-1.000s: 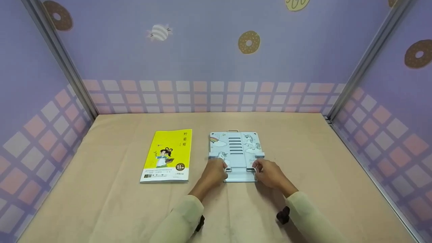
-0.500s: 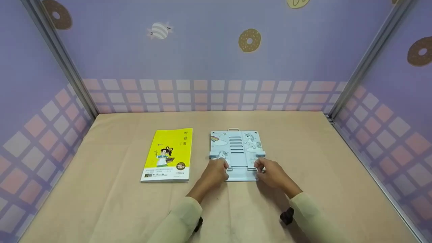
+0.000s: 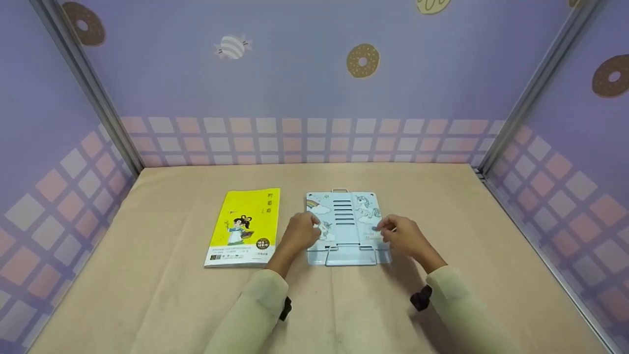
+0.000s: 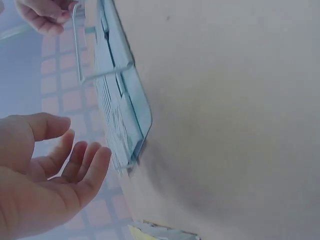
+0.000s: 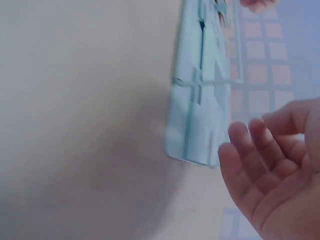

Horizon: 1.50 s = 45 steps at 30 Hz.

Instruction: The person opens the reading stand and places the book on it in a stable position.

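Observation:
A light blue book stand [image 3: 344, 211] printed with unicorns and a rainbow lies on the cloth, with a row of slots down its middle. Its wire page holder [image 4: 102, 75] sticks up from the front ledge [image 3: 351, 258]. My left hand [image 3: 302, 231] hovers by the stand's left side, fingers loosely bent with nothing between them in the left wrist view. On the opposite side, my right hand [image 3: 405, 236] is held near the right edge, its fingers [image 5: 240, 170] relaxed and apart from the stand in the right wrist view.
Left of the stand lies a yellow book [image 3: 245, 221] with a drawn girl on its cover. A beige cloth [image 3: 172, 295] covers the table. Purple patterned walls [image 3: 295, 88] with metal corner posts [image 3: 545, 78] enclose the back and sides.
Both hands have let go of the wire parts at the stand's front and moved up and outward. The ledge's ends, earlier halfway up the stand's sides, now lie at its front.

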### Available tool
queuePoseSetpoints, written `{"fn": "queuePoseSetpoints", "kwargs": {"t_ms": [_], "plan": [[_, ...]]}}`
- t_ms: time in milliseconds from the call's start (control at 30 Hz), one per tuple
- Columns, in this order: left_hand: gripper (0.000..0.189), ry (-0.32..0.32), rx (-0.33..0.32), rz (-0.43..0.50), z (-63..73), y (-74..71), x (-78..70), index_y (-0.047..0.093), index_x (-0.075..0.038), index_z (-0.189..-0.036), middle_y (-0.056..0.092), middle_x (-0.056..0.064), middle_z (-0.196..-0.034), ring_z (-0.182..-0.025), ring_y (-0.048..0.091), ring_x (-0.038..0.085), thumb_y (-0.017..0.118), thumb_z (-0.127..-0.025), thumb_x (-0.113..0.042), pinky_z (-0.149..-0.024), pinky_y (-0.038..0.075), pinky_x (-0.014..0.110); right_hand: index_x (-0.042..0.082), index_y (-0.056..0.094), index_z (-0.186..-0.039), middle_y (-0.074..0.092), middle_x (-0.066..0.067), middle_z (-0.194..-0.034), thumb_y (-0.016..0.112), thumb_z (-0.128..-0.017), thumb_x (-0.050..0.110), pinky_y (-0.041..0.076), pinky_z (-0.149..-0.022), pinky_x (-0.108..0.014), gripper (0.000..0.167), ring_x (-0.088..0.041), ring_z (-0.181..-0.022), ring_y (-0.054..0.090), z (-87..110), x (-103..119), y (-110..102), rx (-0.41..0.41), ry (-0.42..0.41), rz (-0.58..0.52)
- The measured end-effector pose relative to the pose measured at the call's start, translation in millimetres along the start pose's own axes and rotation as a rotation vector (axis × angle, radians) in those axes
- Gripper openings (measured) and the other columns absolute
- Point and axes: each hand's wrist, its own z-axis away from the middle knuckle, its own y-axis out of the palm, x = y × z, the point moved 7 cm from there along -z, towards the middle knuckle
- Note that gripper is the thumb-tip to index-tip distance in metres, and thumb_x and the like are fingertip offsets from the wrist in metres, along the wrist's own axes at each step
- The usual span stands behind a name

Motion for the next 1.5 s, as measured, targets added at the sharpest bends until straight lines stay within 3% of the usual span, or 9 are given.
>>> {"fn": "queuePoseSetpoints", "kwargs": {"t_ms": [133, 267, 433, 533, 767, 1067, 1267, 1500], "plan": [[0.03, -0.108, -0.038, 0.047, -15.3, -11.2, 9.0, 0.062, -0.003, -0.127, 0.063, 0.013, -0.125, -0.108, 0.057, 0.026, 0.06, -0.098, -0.011, -0.097, 0.052, 0.035, -0.002, 0.065, -0.117, 0.067, -0.016, -0.109, 0.05, -0.1, 0.005, 0.05, -0.074, -0.027, 0.023, -0.025, -0.094, 0.062, -13.9, -1, -14, -0.053, 0.043, 0.016], [0.034, -0.19, -0.027, 0.052, -30.2, -16.2, 17.4, 0.06, -0.003, -0.132, 0.066, 0.012, -0.122, -0.105, 0.059, 0.025, 0.056, -0.1, -0.013, -0.094, 0.052, 0.035, -0.002, 0.065, -0.121, 0.068, -0.017, -0.113, 0.05, -0.101, 0.008, 0.049, -0.077, -0.027, 0.026, -0.025, -0.097, 0.061, -27.5, -7, -23, -0.091, 0.107, 0.023], [0.036, -0.222, -0.045, 0.022, -43.5, -23.3, 21.8, 0.062, -0.003, -0.133, 0.069, 0.01, -0.119, -0.101, 0.061, 0.024, 0.053, -0.1, -0.012, -0.087, 0.051, 0.033, -0.002, 0.064, -0.124, 0.066, -0.015, -0.114, 0.051, -0.102, 0.015, 0.051, -0.072, -0.026, 0.03, -0.023, -0.093, 0.062, -42.0, -13, -23, -0.105, 0.168, -0.008], [0.035, -0.228, -0.036, 0.018, -48.4, -23.0, 21.8, 0.063, -0.002, -0.132, 0.069, 0.01, -0.118, -0.099, 0.062, 0.023, 0.053, -0.1, -0.012, -0.082, 0.051, 0.03, -0.001, 0.065, -0.123, 0.067, -0.015, -0.112, 0.052, -0.101, 0.016, 0.051, -0.07, -0.026, 0.031, -0.021, -0.089, 0.062, -48.0, -19, -19, -0.091, 0.222, -0.007], [0.039, -0.362, -0.006, 0.172, -51.6, -12.0, 28.6, 0.058, 0.002, -0.133, 0.063, 0.013, -0.111, -0.098, 0.061, 0.024, 0.058, -0.097, -0.01, -0.077, 0.048, 0.028, -0.002, 0.068, -0.123, 0.068, -0.015, -0.111, 0.054, -0.102, 0.02, 0.052, -0.078, -0.031, 0.033, -0.023, -0.093, 0.062, -58.7, -22, -9, -0.053, 0.273, 0.043], [0.039, -0.353, -0.037, 0.197, -54.8, 0.5, 38.6, 0.059, 0.006, -0.129, 0.066, 0.016, -0.11, -0.095, 0.061, 0.025, 0.061, -0.092, -0.003, -0.081, 0.05, 0.03, -0.006, 0.068, -0.123, 0.069, -0.019, -0.115, 0.06, -0.096, 0.014, 0.054, -0.09, -0.043, 0.035, -0.028, -0.094, 0.063, -62.7, -29, 9, -0.032, 0.296, 0.079], [0.046, -0.397, 0.043, 0.25, -55.2, 2.7, 49.3, 0.056, 0.003, -0.13, 0.063, 0.013, -0.107, -0.095, 0.059, 0.024, 0.07, -0.088, -0.009, -0.085, 0.049, 0.031, -0.007, 0.059, -0.134, 0.067, -0.021, -0.123, 0.066, -0.095, 0.018, 0.051, -0.104, -0.052, 0.047, -0.031, -0.104, 0.065, -63.4, -36, 19, 0.031, 0.338, 0.012], [0.051, -0.36, 0.127, 0.228, -59.9, -1.9, 43.3, 0.055, 0.001, -0.133, 0.058, 0.01, -0.108, -0.102, 0.054, 0.025, 0.075, -0.087, -0.009, -0.094, 0.046, 0.035, -0.011, 0.055, -0.137, 0.062, -0.027, -0.133, 0.065, -0.096, 0.018, 0.048, -0.108, -0.054, 0.052, -0.039, -0.119, 0.063, -66.2, -31, 11, 0.038, 0.27, 0.058]]}}
